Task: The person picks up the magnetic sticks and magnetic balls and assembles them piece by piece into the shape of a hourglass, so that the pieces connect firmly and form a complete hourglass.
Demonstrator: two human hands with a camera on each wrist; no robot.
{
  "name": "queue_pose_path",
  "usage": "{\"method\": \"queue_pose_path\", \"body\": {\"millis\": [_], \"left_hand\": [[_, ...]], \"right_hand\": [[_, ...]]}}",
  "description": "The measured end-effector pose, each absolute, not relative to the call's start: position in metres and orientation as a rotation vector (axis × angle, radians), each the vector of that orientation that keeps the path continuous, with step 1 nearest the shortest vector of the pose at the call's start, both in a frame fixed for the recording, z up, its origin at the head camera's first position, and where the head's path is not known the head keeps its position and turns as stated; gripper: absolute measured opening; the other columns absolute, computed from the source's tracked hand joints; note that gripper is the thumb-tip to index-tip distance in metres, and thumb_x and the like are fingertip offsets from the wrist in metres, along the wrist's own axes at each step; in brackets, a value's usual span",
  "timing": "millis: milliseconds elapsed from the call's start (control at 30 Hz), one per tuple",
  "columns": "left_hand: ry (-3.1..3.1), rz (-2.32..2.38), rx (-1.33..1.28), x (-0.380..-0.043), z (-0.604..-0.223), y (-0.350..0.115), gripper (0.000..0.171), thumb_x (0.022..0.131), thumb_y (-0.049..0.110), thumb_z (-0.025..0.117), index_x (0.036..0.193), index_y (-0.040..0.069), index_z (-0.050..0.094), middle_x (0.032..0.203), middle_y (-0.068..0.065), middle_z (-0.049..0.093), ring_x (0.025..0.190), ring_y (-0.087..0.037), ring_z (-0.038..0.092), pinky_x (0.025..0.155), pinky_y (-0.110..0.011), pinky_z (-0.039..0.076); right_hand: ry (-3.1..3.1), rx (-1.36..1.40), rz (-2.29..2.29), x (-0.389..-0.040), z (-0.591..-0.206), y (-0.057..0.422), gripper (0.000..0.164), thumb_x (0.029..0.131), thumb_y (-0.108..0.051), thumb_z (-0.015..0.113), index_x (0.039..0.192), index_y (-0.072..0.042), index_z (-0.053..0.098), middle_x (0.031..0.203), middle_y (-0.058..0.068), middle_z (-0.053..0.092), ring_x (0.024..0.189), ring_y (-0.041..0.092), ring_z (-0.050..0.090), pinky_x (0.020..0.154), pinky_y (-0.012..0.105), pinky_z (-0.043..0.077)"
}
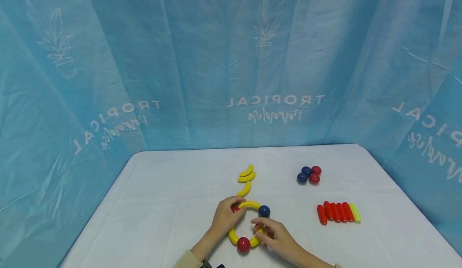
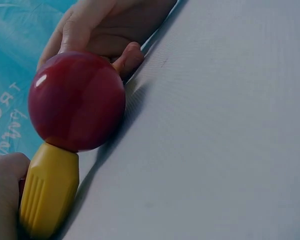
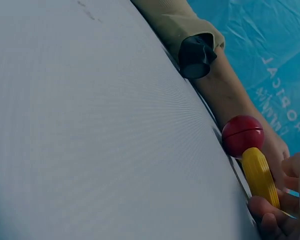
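Yellow curved piece point(image 1: 255, 242), bottom centre, abuts glossy red ball point(image 1: 243, 245), seems pinched by right hand point(image 1: 277, 236); left hand point(image 1: 225, 217) curls fingers round second red ball point(image 1: 235, 209).

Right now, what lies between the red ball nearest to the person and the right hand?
A yellow curved rod lies between the red ball and the right hand, touching the ball; head and right wrist views show it.

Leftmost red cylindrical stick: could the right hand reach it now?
Probably yes: bare white tabletop lies between the right hand and that red stick, though the hand holds a yellow curved piece.
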State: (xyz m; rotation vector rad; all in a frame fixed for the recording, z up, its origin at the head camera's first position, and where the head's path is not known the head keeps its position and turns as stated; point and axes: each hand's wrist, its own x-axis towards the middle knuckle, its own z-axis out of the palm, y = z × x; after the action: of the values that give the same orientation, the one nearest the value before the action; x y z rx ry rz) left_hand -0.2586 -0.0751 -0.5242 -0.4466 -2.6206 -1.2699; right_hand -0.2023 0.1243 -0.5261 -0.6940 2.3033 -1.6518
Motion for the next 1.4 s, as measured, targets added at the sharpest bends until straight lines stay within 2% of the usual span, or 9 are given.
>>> {"method": "queue_pose_path", "body": {"millis": [267, 633, 767, 867, 1000, 1067, 1167, 1300, 1400], "left_hand": [[-2.615, -1.274, -0.467, -0.258, -0.524, -0.076, 0.017, 0.084, 0.021, 0.07, 0.1, 0.014, 0.071, 0.095, 0.001, 0.07, 0.09, -0.011, 0.061, 0.087, -0.03, 0.053], [-2.596, -1.298, -0.512, -0.256, -0.523, -0.078, 0.019, 0.084, 0.02, 0.07, 0.102, 0.012, 0.071, 0.098, 0.0, 0.071, 0.093, -0.013, 0.062, 0.089, -0.032, 0.053], [-2.605, -1.339, -0.592, -0.255, -0.521, -0.08, 0.028, 0.086, 0.023, 0.069, 0.111, 0.011, 0.069, 0.108, -0.002, 0.07, 0.105, -0.017, 0.063, 0.097, -0.038, 0.049], [-2.588, -1.408, -0.673, -0.256, -0.52, -0.08, 0.033, 0.086, 0.02, 0.068, 0.117, 0.01, 0.066, 0.116, -0.003, 0.067, 0.106, -0.018, 0.061, 0.095, -0.031, 0.05], [-2.548, -1.477, -0.737, -0.257, -0.521, -0.078, 0.031, 0.085, 0.015, 0.068, 0.116, 0.012, 0.065, 0.116, -0.002, 0.064, 0.098, -0.016, 0.058, 0.084, -0.018, 0.049], [-2.548, -1.478, -0.73, -0.257, -0.522, -0.078, 0.029, 0.085, 0.015, 0.068, 0.114, 0.013, 0.066, 0.114, -0.001, 0.064, 0.096, -0.014, 0.058, 0.084, -0.018, 0.048], [-2.554, -1.466, -0.715, -0.258, -0.523, -0.079, 0.027, 0.085, 0.016, 0.068, 0.112, 0.015, 0.067, 0.112, 0.0, 0.064, 0.095, -0.012, 0.057, 0.082, -0.018, 0.048], [-2.56, -1.459, -0.713, -0.258, -0.523, -0.078, 0.027, 0.085, 0.017, 0.069, 0.112, 0.014, 0.067, 0.111, 0.0, 0.064, 0.09, -0.012, 0.056, 0.077, -0.018, 0.048], [-2.572, -1.452, -0.708, -0.259, -0.523, -0.077, 0.027, 0.085, 0.017, 0.069, 0.112, 0.014, 0.068, 0.108, -0.001, 0.064, 0.086, -0.01, 0.055, 0.074, -0.017, 0.047]], "right_hand": [[2.575, -0.878, -1.561, -0.201, -0.524, 0.126, 0.017, 0.093, -0.018, 0.06, 0.107, -0.011, 0.065, 0.087, -0.002, 0.061, 0.066, -0.003, 0.048, 0.057, 0.016, 0.045], [2.713, -0.502, -1.558, -0.202, -0.521, 0.126, 0.008, 0.09, -0.012, 0.062, 0.096, -0.011, 0.067, 0.079, -0.004, 0.059, 0.06, 0.001, 0.047, 0.054, 0.016, 0.043], [2.792, -0.387, -1.541, -0.202, -0.52, 0.128, 0.005, 0.087, -0.01, 0.065, 0.092, -0.012, 0.067, 0.076, -0.005, 0.058, 0.06, 0.002, 0.046, 0.054, 0.016, 0.042], [2.821, -0.294, -1.593, -0.204, -0.519, 0.136, 0.008, 0.086, -0.008, 0.067, 0.09, -0.014, 0.068, 0.079, -0.005, 0.061, 0.059, 0.003, 0.047, 0.054, 0.016, 0.042], [2.884, -0.26, -1.743, -0.206, -0.518, 0.159, 0.012, 0.085, -0.004, 0.068, 0.093, -0.013, 0.069, 0.09, -0.002, 0.067, 0.06, 0.004, 0.049, 0.055, 0.017, 0.046], [2.988, -0.25, -1.779, -0.207, -0.516, 0.174, 0.013, 0.085, -0.002, 0.067, 0.094, -0.011, 0.069, 0.092, 0.0, 0.068, 0.062, 0.003, 0.05, 0.055, 0.017, 0.047], [3.195, -0.171, -1.779, -0.21, -0.512, 0.201, 0.014, 0.083, 0.004, 0.067, 0.091, -0.007, 0.069, 0.085, 0.003, 0.067, 0.062, 0.001, 0.049, 0.055, 0.013, 0.045], [3.381, 0.047, -1.747, -0.21, -0.509, 0.243, 0.014, 0.082, 0.006, 0.065, 0.09, -0.004, 0.069, 0.083, 0.006, 0.064, 0.06, -0.003, 0.047, 0.053, 0.008, 0.042], [3.484, 0.226, -1.628, -0.209, -0.508, 0.272, 0.013, 0.082, 0.004, 0.066, 0.093, -0.002, 0.069, 0.089, 0.009, 0.066, 0.066, -0.01, 0.045, 0.058, 0.002, 0.04]]}}
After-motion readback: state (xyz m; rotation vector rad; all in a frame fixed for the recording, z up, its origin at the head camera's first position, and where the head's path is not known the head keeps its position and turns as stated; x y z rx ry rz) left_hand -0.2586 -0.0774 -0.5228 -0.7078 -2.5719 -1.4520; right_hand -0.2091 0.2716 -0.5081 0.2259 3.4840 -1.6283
